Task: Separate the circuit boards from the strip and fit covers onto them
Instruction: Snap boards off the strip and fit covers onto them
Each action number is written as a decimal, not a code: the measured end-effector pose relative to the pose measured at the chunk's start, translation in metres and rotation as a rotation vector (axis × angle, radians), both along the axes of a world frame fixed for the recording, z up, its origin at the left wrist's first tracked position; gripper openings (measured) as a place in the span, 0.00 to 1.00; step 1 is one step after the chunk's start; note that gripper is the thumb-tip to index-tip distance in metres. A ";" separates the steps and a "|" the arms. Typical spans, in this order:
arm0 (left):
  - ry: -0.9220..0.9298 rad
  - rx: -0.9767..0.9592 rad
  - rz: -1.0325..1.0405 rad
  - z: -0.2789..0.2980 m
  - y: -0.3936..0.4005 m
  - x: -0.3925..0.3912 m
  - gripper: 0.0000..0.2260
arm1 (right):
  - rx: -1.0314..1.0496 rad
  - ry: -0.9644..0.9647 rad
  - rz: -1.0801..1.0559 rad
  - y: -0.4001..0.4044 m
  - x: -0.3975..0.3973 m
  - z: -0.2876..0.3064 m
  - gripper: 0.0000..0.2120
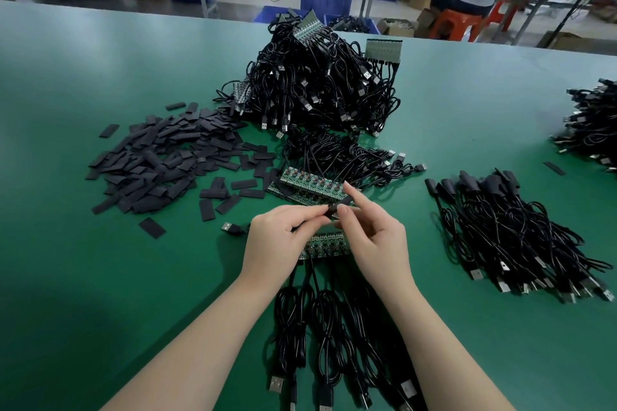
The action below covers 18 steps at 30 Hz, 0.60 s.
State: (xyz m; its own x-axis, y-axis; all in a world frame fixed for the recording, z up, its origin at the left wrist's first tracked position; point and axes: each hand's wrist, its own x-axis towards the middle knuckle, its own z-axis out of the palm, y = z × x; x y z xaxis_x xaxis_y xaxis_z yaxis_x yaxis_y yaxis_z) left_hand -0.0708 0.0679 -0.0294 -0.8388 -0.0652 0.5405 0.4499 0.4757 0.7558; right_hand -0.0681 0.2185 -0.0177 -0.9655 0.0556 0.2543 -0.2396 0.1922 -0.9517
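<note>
My left hand (280,237) and my right hand (374,237) meet above the green table and together pinch a small black cover (339,207) between their fingertips; the board inside it is hidden. Right under my hands lies a strip of green circuit boards (325,245), its black USB cables (320,337) running toward me. Further strips of boards (310,182) lie just beyond my fingers. A heap of loose flat black covers (167,163) spreads out at the left.
A tall tangle of cabled boards (324,87) rises at the table's middle back. Covered cables (514,233) lie in a pile at the right, another bundle (591,123) at the far right edge. A person on an orange stool (457,23) sits beyond the table.
</note>
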 end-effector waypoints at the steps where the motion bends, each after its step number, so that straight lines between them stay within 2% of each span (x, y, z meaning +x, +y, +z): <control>1: -0.002 -0.005 -0.012 0.000 0.000 0.000 0.09 | -0.018 -0.008 -0.005 0.000 -0.001 -0.001 0.19; 5: -0.029 -0.030 -0.056 -0.001 0.002 0.001 0.10 | 0.000 -0.059 -0.008 -0.001 -0.003 -0.005 0.17; 12: -0.073 -0.017 -0.007 -0.002 -0.002 -0.002 0.10 | -0.007 -0.089 -0.021 -0.001 -0.002 -0.002 0.15; 18: -0.063 -0.019 -0.017 -0.002 -0.001 -0.001 0.10 | -0.023 -0.078 0.045 -0.002 0.001 0.001 0.21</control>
